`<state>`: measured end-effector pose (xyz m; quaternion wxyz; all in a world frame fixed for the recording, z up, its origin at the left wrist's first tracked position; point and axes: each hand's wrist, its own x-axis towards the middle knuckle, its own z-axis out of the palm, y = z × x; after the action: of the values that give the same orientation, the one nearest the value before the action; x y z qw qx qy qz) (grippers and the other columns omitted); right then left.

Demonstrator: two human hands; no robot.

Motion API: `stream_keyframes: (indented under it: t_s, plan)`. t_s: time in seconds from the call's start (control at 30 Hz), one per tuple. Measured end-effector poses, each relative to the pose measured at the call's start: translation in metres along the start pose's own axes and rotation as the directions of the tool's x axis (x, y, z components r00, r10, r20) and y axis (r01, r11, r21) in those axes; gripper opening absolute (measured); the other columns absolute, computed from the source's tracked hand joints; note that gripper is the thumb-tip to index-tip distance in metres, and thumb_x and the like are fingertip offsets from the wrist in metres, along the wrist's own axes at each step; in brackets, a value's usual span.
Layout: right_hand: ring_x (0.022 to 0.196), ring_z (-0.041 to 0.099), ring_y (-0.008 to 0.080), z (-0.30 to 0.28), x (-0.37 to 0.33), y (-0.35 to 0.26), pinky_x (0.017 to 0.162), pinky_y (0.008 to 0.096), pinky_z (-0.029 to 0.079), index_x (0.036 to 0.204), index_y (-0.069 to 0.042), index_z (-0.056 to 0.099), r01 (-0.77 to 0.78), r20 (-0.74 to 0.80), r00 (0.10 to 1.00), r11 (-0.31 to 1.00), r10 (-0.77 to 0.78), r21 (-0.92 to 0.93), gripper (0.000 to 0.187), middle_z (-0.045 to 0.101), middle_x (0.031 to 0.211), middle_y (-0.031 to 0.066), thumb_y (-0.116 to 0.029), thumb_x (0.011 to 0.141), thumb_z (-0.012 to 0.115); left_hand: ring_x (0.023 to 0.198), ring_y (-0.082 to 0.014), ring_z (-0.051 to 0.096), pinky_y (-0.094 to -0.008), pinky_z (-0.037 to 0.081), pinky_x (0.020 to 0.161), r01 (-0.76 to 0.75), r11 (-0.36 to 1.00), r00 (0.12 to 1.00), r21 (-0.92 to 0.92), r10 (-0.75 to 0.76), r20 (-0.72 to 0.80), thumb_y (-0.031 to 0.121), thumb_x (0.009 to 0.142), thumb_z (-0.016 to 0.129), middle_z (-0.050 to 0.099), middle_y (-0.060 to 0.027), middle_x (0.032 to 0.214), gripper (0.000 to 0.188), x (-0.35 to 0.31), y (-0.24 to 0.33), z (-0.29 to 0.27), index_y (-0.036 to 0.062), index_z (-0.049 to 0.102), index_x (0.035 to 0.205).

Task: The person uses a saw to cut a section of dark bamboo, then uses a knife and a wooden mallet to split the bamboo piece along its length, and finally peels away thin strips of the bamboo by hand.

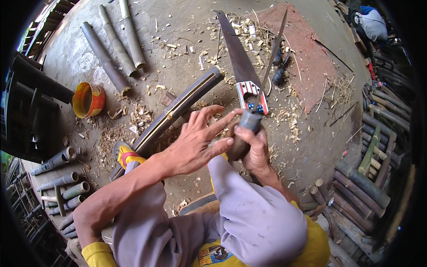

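My right hand is wrapped round the thick, dark, round handle of a long-bladed knife. Its narrow blade points away from me, over the handsaw. My left hand has its fingers spread, the index fingertip at the top of that handle; whether it touches is unclear. Beyond my left hand, a dark bamboo pole with a pale lengthwise slit lies at a slant, beside a wooden block. A handsaw with a striped red, white and blue grip lies on the ground.
Three bamboo lengths lie far left, near a yellow and red tin. Wood chips litter the ground. Bamboo pieces are stacked at left and right. Dark footwear sits by a reddish patch.
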<state>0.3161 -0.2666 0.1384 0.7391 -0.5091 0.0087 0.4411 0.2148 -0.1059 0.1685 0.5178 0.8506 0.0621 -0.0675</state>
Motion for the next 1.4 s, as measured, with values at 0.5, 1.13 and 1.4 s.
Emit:
stream_keyframes:
  t_s: [0.5,1.13,1.4]
  plan:
    - [0.100,0.057,0.0393,-0.329,0.192,-0.044,0.088,0.0455,0.043,0.114,0.001,0.054,-0.563,-0.263,0.541,-0.111,-0.799,-0.819,0.049,0.060,0.103,0.0280,-0.032,0.080,0.065,0.096,-0.0205,0.059,-0.0319,0.050,0.083,0.505,0.230,-0.086,-0.832,-0.946,-0.314,0.028,0.085,0.061,0.057,-0.0150,0.112,0.041,-0.320,-0.190,0.026,0.0012,0.051,0.115]
    - [0.048,0.050,0.0100,-0.187,0.124,-0.045,0.038,0.0234,0.043,0.101,-0.005,0.046,0.109,-0.215,0.930,0.781,-0.299,-0.615,0.025,0.052,0.074,0.0040,-0.020,0.083,0.057,0.101,-0.0268,0.058,-0.0521,0.047,0.091,-0.616,0.290,-0.082,-0.733,-0.948,-0.307,0.026,0.074,0.076,0.061,-0.0075,0.108,0.036,-0.207,-0.231,0.061,0.0126,0.058,0.102]
    - [0.063,0.061,0.0232,-0.061,-0.007,0.001,0.055,0.0369,0.049,0.108,-0.003,0.048,0.354,0.359,0.932,0.315,-0.043,-0.880,0.034,0.057,0.074,0.0106,-0.020,0.082,0.061,0.108,-0.0372,0.056,-0.0481,0.042,0.101,-0.632,0.770,-0.019,-0.089,-0.130,-0.991,0.026,0.090,0.057,0.057,-0.0186,0.114,0.049,-0.164,0.019,-0.115,-0.0038,0.042,0.126]
